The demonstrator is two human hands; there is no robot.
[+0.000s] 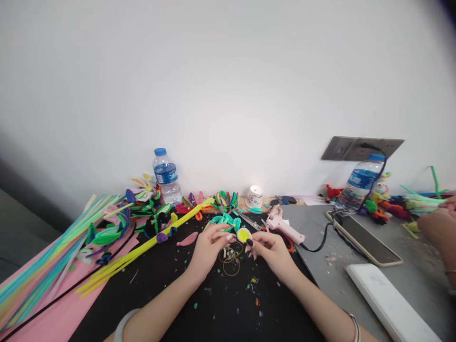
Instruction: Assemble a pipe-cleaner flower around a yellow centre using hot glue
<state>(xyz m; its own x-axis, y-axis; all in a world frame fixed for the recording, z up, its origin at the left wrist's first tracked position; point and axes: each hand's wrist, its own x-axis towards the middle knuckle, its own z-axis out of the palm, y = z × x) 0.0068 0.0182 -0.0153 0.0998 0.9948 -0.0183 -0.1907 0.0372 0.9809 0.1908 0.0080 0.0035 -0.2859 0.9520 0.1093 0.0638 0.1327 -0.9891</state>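
Between my two hands is a small round yellow piece (244, 235) with a pale rim. My right hand (270, 251) pinches it at its lower right edge, a dark nail over the rim. The fingertips of my left hand (213, 244) are pressed together just left of the piece; what they hold, if anything, is too small to name. Thin gold-coloured rings (231, 267) lie on the black mat (160, 304) below the hands. Turquoise fuzzy loops (228, 220) rest just behind my left hand. Scissors (250, 221) lie behind the yellow piece.
A pink glue gun (287, 230) with a black cord, a white cup (254, 197) and a bottle (166, 175) stand behind. Fuzzy stems (60, 256) fill the left. A phone (368, 240), white device (390, 299) and another person's hand (438, 228) are right.
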